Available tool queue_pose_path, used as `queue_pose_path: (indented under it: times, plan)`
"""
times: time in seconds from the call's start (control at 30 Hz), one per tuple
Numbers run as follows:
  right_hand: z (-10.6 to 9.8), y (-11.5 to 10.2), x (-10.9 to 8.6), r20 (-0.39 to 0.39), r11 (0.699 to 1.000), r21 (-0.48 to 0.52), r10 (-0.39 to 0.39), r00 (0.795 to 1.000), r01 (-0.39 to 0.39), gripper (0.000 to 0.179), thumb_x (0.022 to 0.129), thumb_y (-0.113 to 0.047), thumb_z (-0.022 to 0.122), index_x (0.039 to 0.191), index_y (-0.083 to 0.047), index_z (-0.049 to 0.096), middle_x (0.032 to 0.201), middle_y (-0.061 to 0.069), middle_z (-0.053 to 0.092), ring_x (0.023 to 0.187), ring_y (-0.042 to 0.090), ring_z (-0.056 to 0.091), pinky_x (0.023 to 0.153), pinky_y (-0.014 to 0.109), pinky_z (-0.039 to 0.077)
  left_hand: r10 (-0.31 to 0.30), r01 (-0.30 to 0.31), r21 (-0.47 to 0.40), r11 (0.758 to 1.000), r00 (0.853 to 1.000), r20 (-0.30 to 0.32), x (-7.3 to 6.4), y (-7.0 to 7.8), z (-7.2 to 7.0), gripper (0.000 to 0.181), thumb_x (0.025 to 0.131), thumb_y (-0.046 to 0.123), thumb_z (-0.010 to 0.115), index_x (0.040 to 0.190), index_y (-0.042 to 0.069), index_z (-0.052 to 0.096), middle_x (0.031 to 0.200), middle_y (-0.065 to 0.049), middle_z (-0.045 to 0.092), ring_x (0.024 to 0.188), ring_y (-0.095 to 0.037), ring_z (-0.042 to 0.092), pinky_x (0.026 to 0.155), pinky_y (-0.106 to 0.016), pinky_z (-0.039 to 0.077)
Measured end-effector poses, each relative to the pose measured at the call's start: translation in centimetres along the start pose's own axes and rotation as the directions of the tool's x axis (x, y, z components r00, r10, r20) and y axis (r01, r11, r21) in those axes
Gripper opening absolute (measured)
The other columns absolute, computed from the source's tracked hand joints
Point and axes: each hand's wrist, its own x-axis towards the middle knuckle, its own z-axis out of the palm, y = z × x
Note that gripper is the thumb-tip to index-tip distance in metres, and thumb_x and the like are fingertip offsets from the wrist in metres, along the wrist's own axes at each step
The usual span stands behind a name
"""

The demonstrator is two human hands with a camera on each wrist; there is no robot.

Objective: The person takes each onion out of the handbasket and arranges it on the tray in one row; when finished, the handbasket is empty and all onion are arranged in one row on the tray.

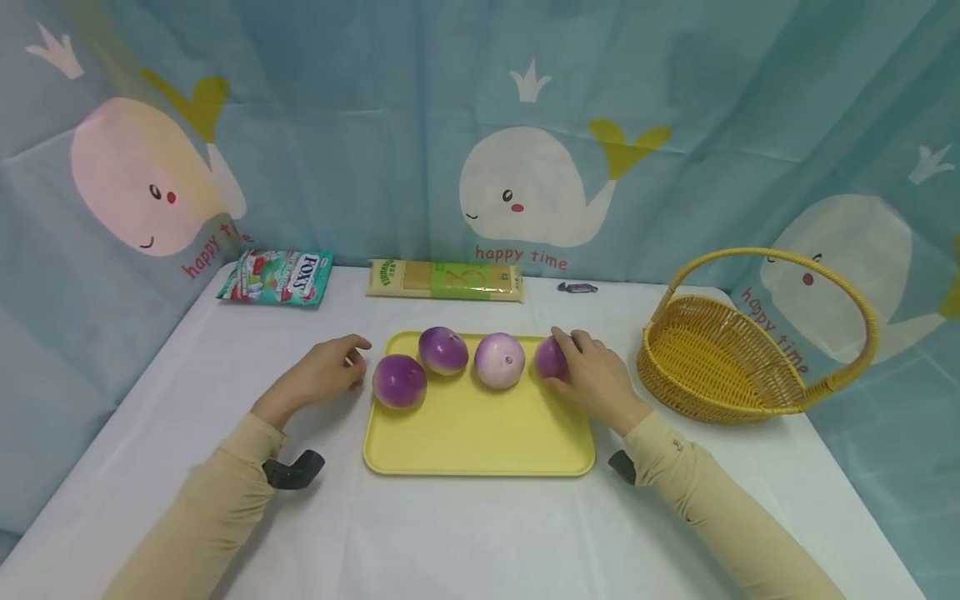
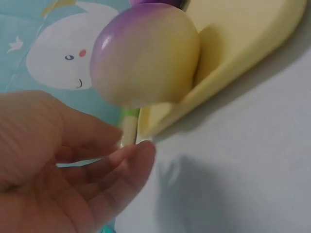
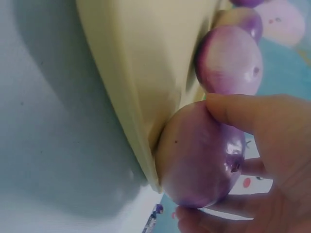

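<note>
A yellow tray [image 1: 480, 442] bears several round, turnip-like vegetables, purple fading to cream. My right hand [image 1: 597, 379] grips the rightmost purple turnip [image 1: 550, 360] at the tray's right side; in the right wrist view its thumb and fingers [image 3: 233, 110] lie round the turnip [image 3: 194, 155]. To its left sits a paler turnip [image 1: 499, 361], then a darker one [image 1: 443, 350]. My left hand [image 1: 322, 371], loosely curled and holding nothing, hovers just left of the leftmost turnip [image 1: 400, 382]. The left wrist view shows a gap between its fingers [image 2: 141, 160] and that turnip [image 2: 146, 56].
A yellow wicker basket [image 1: 652, 367] with a tall handle stands right of the tray. Along the back lie a green candy bag [image 1: 279, 277], a long noodle packet [image 1: 446, 280] and a small purple-wrapped sweet [image 1: 577, 287]. Behind them hangs a blue whale-print curtain [image 1: 360, 125].
</note>
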Motion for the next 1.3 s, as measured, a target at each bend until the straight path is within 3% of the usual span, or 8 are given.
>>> queue_pose_path:
  times: [0.17,0.37,0.5,0.7,1.0,1.3]
  plan:
    - [0.0,0.0,0.0,0.009,1.0,0.0,0.006,1.0,-0.006,0.083,0.079,-0.044,0.077,0.146,-0.01,0.042,0.131,0.024,0.054,0.096,0.04,0.063,0.08,0.051,0.054,0.032,-0.033,0.0,0.999,0.996,-0.089,0.8,1.1,-0.1,0.04,0.096,0.01,0.049,0.132,-0.008,0.049,0.107,-0.021,0.063,0.086,-0.022,0.063,0.071,-0.031,0.053]
    - [-0.3,-0.9,0.9,-0.081,0.999,0.026,-0.039,0.996,0.041,0.076,0.081,-0.047,0.073,0.142,-0.009,0.048,0.134,0.024,0.054,0.12,0.042,0.055,0.091,0.055,0.049,0.09,-0.088,0.015,0.996,0.982,-0.165,2.1,2.8,-0.1,0.042,0.098,0.018,0.051,0.132,-0.006,0.05,0.12,-0.025,0.06,0.109,-0.036,0.06,0.089,-0.046,0.053]
    - [-0.5,-2.9,2.2,-0.081,0.987,0.031,-0.153,0.985,0.156,0.074,0.08,-0.046,0.075,0.14,-0.009,0.05,0.138,0.022,0.053,0.13,0.04,0.049,0.099,0.056,0.046,0.082,-0.077,0.046,0.996,0.992,-0.098,3.2,3.8,0.2,0.056,0.098,0.029,0.053,0.141,-0.006,0.043,0.131,-0.027,0.055,0.121,-0.041,0.055,0.1,-0.054,0.047]
    - [0.2,-5.6,3.4,0.046,0.964,-0.005,-0.266,0.963,0.266,0.079,0.082,-0.05,0.073,0.146,-0.013,0.044,0.145,0.02,0.048,0.135,0.04,0.045,0.106,0.057,0.042,0.106,-0.108,0.146,0.983,0.994,0.021,4.3,4.6,1.2,0.071,0.096,0.037,0.057,0.147,-0.007,0.034,0.141,-0.029,0.05,0.134,-0.045,0.043,0.112,-0.057,0.034]
    - [0.6,-5.7,3.6,0.056,0.974,0.038,-0.225,0.973,0.223,0.077,0.081,-0.038,0.077,0.144,-0.007,0.045,0.142,0.018,0.052,0.131,0.034,0.052,0.109,0.051,0.041,0.191,-0.196,0.112,0.974,0.98,0.054,4.6,5.4,1.6,0.061,0.093,0.034,0.062,0.143,0.002,0.047,0.133,-0.019,0.061,0.128,-0.036,0.053,0.109,-0.053,0.041]
    - [0.5,-5.2,3.4,0.046,0.978,0.025,-0.206,0.977,0.205,0.082,0.079,-0.041,0.078,0.144,-0.004,0.044,0.142,0.019,0.053,0.131,0.032,0.052,0.107,0.051,0.043,0.301,-0.308,0.112,0.945,0.951,0.074,4.6,5.6,1.9,0.054,0.09,0.029,0.068,0.134,0.001,0.056,0.123,-0.017,0.067,0.118,-0.033,0.061,0.102,-0.05,0.047]
